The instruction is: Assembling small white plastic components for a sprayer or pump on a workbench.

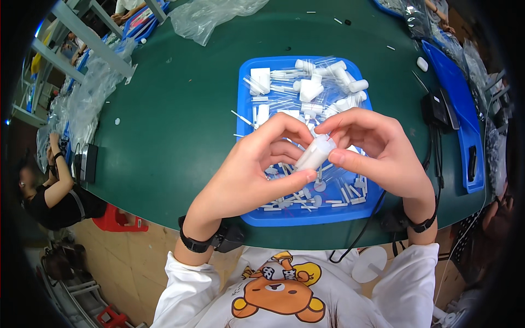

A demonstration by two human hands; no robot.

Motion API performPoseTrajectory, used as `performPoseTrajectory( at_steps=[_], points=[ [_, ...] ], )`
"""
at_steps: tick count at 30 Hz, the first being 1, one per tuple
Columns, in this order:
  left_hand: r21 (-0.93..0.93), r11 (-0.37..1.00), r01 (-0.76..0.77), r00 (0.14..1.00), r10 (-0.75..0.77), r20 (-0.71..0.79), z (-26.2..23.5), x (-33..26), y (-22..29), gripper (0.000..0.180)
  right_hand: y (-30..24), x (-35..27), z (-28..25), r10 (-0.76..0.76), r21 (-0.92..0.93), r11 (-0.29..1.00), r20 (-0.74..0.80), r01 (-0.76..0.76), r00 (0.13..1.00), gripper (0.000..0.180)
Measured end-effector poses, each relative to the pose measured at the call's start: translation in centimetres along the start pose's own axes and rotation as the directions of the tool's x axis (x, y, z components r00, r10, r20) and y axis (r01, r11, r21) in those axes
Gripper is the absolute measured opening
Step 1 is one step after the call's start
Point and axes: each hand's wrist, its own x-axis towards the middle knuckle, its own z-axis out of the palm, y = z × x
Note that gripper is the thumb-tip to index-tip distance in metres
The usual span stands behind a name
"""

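Both hands' fingertips, left hand [257, 164] and right hand [377, 150], around small white bottle [315, 153] above blue tray [249, 216].

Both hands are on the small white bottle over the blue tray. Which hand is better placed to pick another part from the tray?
Probably the right hand: only its fingertips pinch the top of the white bottle, while the left hand holds its lower end between thumb and fingers, over the blue tray.
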Motion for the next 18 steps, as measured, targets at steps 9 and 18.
performPoseTrajectory(
  at_steps=[9, 18],
  points=[
    [0.084, 0.988, -0.127, 0.991, 0.129, -0.02, -0.14, 0.18, -0.62, 0.034, 0.34, 0.22, -0.55, -0.202, -0.153, 0.967, 0.031, 0.204, 0.979, 0.028],
    [0.142, 0.97, -0.196, 0.977, 0.206, -0.058, -0.36, 0.07, -0.71, 0.024, 0.16, 0.2, -0.7, -0.217, -0.205, 0.953, 0.044, 0.221, 0.975, 0.031]
  ],
)
